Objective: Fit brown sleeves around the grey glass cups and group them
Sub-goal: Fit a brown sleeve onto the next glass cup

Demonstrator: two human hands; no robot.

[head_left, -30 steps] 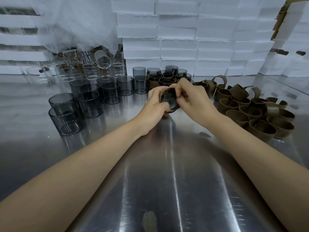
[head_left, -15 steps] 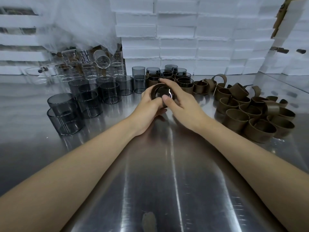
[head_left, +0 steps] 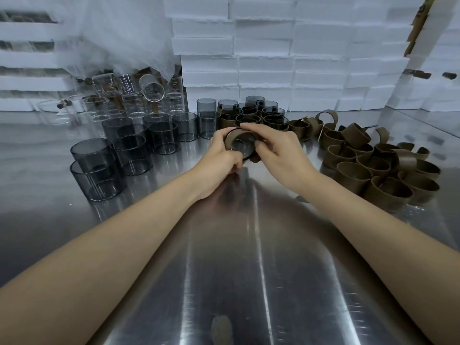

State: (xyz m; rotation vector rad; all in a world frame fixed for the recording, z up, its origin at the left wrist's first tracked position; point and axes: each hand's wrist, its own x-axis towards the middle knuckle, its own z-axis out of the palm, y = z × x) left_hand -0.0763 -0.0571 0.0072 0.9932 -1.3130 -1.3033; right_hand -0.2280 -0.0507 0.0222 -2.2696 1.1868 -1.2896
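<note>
Thumb shifted to the right side, the right hand (head_left: 278, 151) joins the left hand (head_left: 219, 159) gripping a tilted grey cup (head_left: 241, 146) in its brown sleeve (head_left: 232, 136), just near of the sleeved cups (head_left: 251, 116) at far centre.

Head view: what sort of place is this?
Probably a packing bench in a workshop or warehouse: a steel table, white foam boxes stacked behind, and batches of grey glass cups and loose brown sleeves.
</note>
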